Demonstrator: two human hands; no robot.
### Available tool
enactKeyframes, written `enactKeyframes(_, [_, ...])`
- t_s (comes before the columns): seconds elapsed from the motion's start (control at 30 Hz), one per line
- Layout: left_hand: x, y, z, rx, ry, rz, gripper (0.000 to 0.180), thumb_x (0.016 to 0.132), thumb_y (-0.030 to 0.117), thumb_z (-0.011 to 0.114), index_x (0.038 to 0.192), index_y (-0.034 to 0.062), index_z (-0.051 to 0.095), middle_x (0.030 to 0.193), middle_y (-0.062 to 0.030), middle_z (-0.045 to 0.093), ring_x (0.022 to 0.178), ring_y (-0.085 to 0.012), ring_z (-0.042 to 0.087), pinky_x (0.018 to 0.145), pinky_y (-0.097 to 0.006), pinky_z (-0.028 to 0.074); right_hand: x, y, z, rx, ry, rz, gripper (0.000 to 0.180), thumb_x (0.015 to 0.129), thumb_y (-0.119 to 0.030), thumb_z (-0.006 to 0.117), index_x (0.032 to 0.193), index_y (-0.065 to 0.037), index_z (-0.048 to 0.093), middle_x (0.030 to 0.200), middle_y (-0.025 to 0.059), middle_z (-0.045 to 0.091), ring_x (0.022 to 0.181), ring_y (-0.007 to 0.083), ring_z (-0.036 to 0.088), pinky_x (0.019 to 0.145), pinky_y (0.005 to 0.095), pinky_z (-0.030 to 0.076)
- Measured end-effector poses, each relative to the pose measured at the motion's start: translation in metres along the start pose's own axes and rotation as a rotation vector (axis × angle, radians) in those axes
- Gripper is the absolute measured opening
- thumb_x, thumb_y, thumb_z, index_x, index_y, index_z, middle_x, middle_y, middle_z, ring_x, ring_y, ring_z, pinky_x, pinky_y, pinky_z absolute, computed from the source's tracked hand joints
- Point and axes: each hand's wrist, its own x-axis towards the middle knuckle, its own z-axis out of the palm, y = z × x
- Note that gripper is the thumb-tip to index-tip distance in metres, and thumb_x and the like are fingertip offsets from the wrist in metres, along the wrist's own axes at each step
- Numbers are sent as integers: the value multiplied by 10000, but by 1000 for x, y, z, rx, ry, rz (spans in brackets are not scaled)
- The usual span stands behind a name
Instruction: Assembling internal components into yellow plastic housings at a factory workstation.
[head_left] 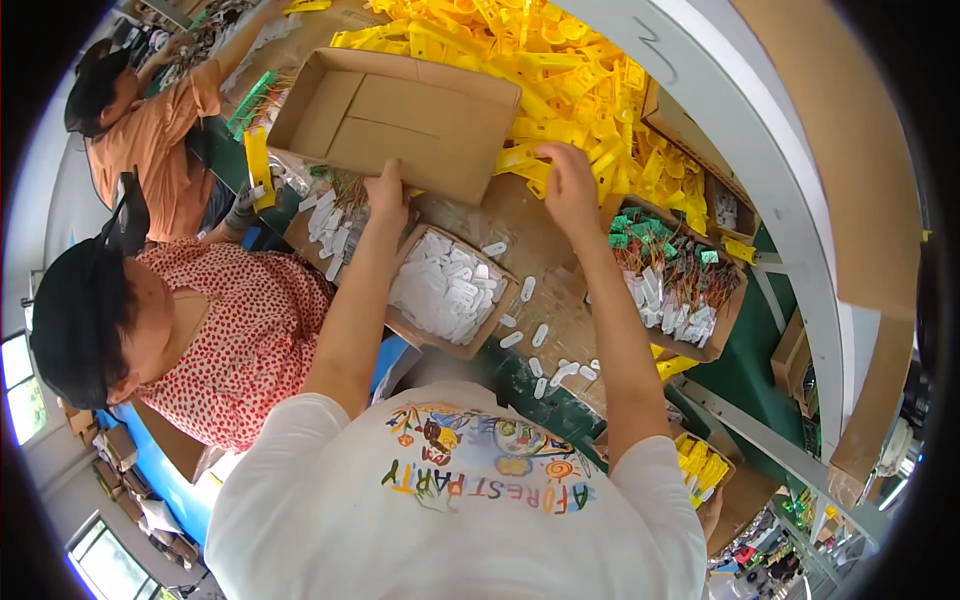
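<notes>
My left hand (388, 192) is closed on the near wall of a shallow cardboard box (395, 125), its thumb over the rim. The box is tilted, and its bare brown bottom shows. To the right of it, my right hand (572, 190) has its fingers curled at the near edge of a heap of yellow plastic pieces (580, 85); whatever lies between the fingertips is too hidden to tell. Between my forearms stands a smaller cardboard box (400, 322) full of small white oval plastic pieces (465, 292). More white pieces (540, 334) lie loose on the table.
At right, a carton (735, 310) holds green circuit boards with wires and white parts. Wired white parts (325, 225) lie at left. A co-worker in a red-dotted top (245, 340) sits close on my left, another in orange (155, 165) beyond. A grey metal frame (760, 120) curves along the right.
</notes>
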Motion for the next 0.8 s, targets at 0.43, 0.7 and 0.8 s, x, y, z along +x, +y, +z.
enactKeyframes(0.43, [-158, 13, 38, 1103, -550, 1004, 469, 755, 34, 574, 1214, 42, 476, 1165, -177, 506, 1148, -309, 461, 1018, -418, 326, -43, -30, -34, -375, -36, 222, 236, 763, -167, 634, 953, -26, 627, 779, 164, 629, 739, 339, 600, 636, 418, 489])
enactKeyframes(0.7, [-189, -28, 12, 804, -542, -60, 452, 731, 267, 718, 1056, 53, 488, 900, -84, 553, 811, -212, 552, 680, -311, 469, -166, -62, -2, 823, -95, 930, 342, 779, -289, 653, 1020, -49, 620, 1054, 197, 607, 807, 297, 634, 726, 399, 498])
enactKeyframes(0.8, [-190, -46, -24, 732, -272, -370, 458, 718, 275, 722, 1035, 48, 483, 874, -73, 524, 787, -145, 519, 668, -294, 449, -197, -48, 81, 121, 13, 833, 323, 764, -268, 656, 968, -18, 632, 971, 191, 624, 805, 323, 629, 727, 410, 499])
